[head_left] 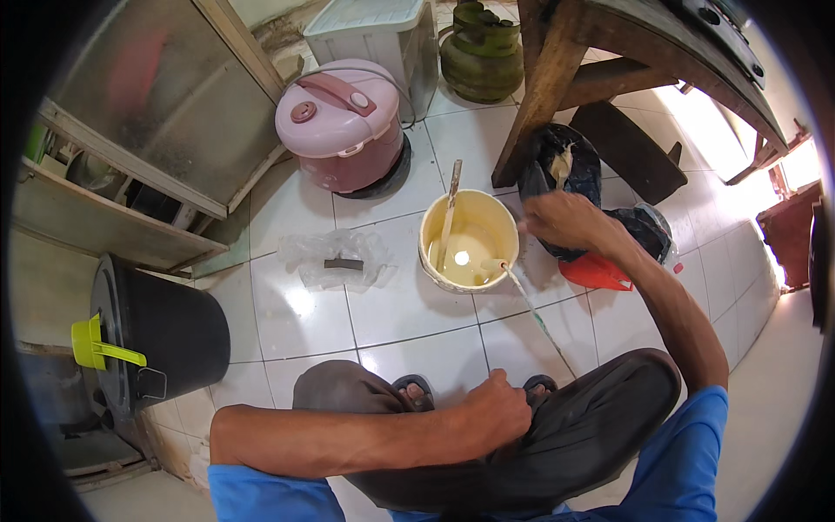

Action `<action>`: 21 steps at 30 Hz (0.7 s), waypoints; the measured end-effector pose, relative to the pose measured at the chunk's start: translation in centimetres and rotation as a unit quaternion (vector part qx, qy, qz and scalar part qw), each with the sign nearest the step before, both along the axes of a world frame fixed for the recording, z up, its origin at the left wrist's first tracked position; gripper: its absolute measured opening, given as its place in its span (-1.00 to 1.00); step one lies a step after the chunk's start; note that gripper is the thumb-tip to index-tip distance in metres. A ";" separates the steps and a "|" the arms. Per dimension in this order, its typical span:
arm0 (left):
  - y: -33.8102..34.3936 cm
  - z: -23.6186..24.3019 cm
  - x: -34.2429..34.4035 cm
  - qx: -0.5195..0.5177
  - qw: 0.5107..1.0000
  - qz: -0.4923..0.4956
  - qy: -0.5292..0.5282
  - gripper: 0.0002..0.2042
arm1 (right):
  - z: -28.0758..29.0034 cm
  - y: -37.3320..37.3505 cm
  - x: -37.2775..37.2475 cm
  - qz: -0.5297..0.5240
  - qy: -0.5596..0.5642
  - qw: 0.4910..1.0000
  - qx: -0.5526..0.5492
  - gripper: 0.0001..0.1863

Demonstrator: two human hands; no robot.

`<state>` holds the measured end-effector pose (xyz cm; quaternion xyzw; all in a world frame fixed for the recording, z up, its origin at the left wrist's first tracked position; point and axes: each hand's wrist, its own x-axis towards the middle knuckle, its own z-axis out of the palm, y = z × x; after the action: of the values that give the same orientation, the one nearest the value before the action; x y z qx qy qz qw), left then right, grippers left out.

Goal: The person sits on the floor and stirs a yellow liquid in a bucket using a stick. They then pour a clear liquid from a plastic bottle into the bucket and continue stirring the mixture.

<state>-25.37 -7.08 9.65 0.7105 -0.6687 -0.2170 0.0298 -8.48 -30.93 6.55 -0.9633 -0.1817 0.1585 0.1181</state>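
A cream bucket [430, 226] of pale liquid stands on the tiles, with a stained stick [452, 187] upright inside and a thin rod tool [531, 309] leaning over its front rim. My right hand [557, 217] hangs beside the bucket's right rim, over a crumpled black plastic bag [570, 178], fingers curled, their contents hidden. Below the bucket, my left hand [500, 409] is over my lap, fingers curled; whether anything is inside cannot be seen. A clear plastic sheet [304, 257] with a dark strip [344, 264] on it lies left of the bucket. Red plastic [596, 271] shows under the bag.
A pink rice cooker [339, 157], grey storage bin [391, 52] and green gas cylinder [478, 61] stand behind. A wooden table [548, 78] is at upper right. A cabinet [156, 104] and a black lidded bucket [178, 331] with a yellow dipper [87, 339] are at left.
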 end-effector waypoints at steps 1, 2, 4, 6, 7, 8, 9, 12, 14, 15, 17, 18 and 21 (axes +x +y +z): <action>-0.2 0.3 0.1 0.009 1.000 -0.009 0.005 -0.86 | -0.5 -0.3 1.1 0.023 -0.054 0.998 0.035 -0.57; -0.3 0.5 0.2 0.021 1.000 -0.008 -0.014 -0.85 | 0.0 0.8 2.2 -0.061 0.045 0.991 0.113 -0.49; -0.7 0.7 0.1 0.040 0.998 -0.009 -0.055 -0.84 | 0.1 2.8 3.8 -0.167 0.146 0.951 0.214 -0.32; -0.8 -0.2 -0.3 0.021 0.998 -0.010 -0.057 -0.82 | -2.8 3.7 4.8 -0.216 0.160 0.924 0.271 -0.17; -0.6 -0.6 -0.4 0.017 0.998 -0.007 -0.057 -0.82 | -4.1 4.2 5.4 -0.224 0.168 0.913 0.295 -0.13; -0.3 -0.5 -0.6 0.029 0.998 -0.002 -0.059 -0.81 | -4.8 4.6 6.0 -0.230 0.174 0.903 0.319 -0.09; 0.1 -0.4 -0.7 0.041 0.997 0.001 -0.060 -0.81 | -5.4 4.8 6.5 -0.236 0.180 0.892 0.341 -0.05; 0.6 0.0 -0.8 0.057 0.996 0.014 -0.065 -0.81 | -6.4 5.4 7.3 -0.248 0.211 0.852 0.409 -0.08; 0.7 0.1 -0.9 0.052 0.997 0.023 -0.061 -0.80 | -7.0 6.1 7.7 -0.247 0.206 0.840 0.438 -0.20; 0.6 -0.2 -0.9 0.041 0.997 0.025 -0.055 -0.80 | -7.3 6.3 7.9 -0.248 0.202 0.833 0.452 -0.26; 0.4 -0.4 -0.8 0.036 0.998 0.027 -0.052 -0.83 | -7.7 6.7 8.2 -0.220 0.229 0.830 0.460 -0.40; 0.3 -0.4 -0.8 0.040 0.997 0.026 -0.055 -0.87 | -7.9 6.8 8.4 -0.207 0.241 0.827 0.463 -0.47; 0.1 -1.0 -0.8 0.032 0.996 0.033 -0.070 -0.90 | -8.5 7.4 8.0 -0.181 0.195 0.861 0.433 -0.56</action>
<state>-26.19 -6.95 8.64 0.7465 -0.6379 -0.1868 -0.0324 -0.48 -23.50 -1.95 -0.7807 -0.0277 0.2243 0.5826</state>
